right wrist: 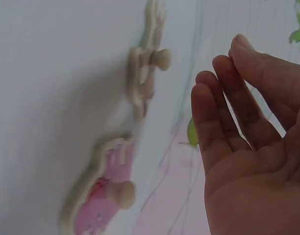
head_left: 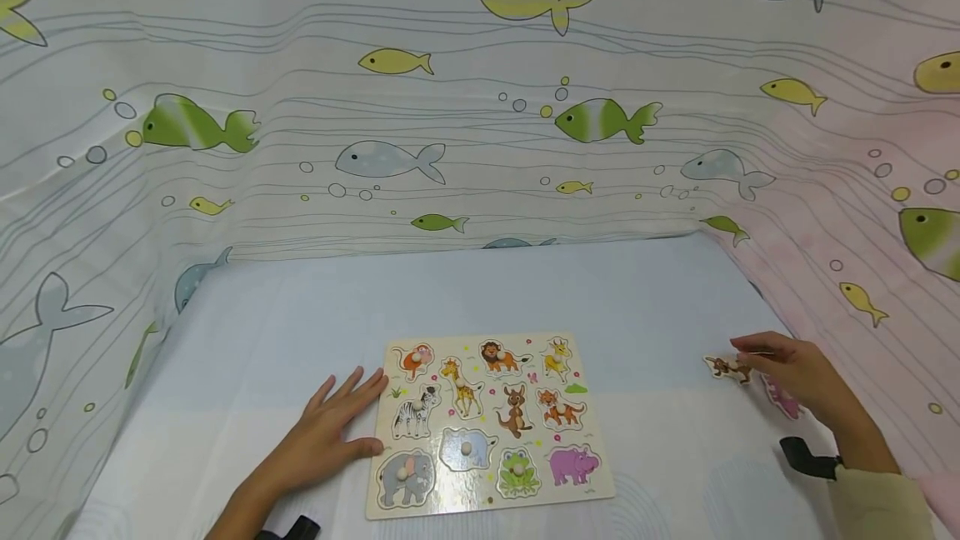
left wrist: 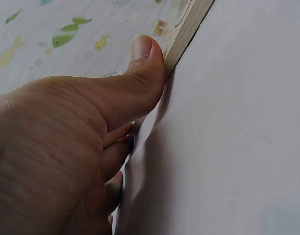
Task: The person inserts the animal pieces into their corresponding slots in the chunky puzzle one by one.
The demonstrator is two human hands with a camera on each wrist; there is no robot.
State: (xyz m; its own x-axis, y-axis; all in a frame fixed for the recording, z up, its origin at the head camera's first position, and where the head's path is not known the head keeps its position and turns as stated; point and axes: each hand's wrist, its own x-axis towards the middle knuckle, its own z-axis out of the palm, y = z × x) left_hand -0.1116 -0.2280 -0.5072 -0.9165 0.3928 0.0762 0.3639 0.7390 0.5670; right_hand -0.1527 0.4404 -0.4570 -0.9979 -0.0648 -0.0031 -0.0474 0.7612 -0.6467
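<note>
A wooden animal peg puzzle board (head_left: 450,494) lies on the table. My left hand (head_left: 333,432) rests at its left edge with fingers spread. In the left wrist view the thumb (left wrist: 142,73) touches the board's side (left wrist: 187,41). At the right, my right hand (head_left: 802,373) hovers over two loose knobbed pieces. One is a brown animal piece (head_left: 726,368); the other, a pink animal piece (head_left: 782,398), is partly hidden by the hand. The right wrist view shows relaxed fingers (right wrist: 201,107) apart from the brown piece's knob (right wrist: 162,59), holding nothing.
Knobbed pieces, among them a grey elephant (head_left: 406,480) and a green frog (head_left: 517,475), sit in the board. A white cloth (head_left: 300,307) covers the table. Fish-patterned curtains (head_left: 480,107) hang at the back and sides.
</note>
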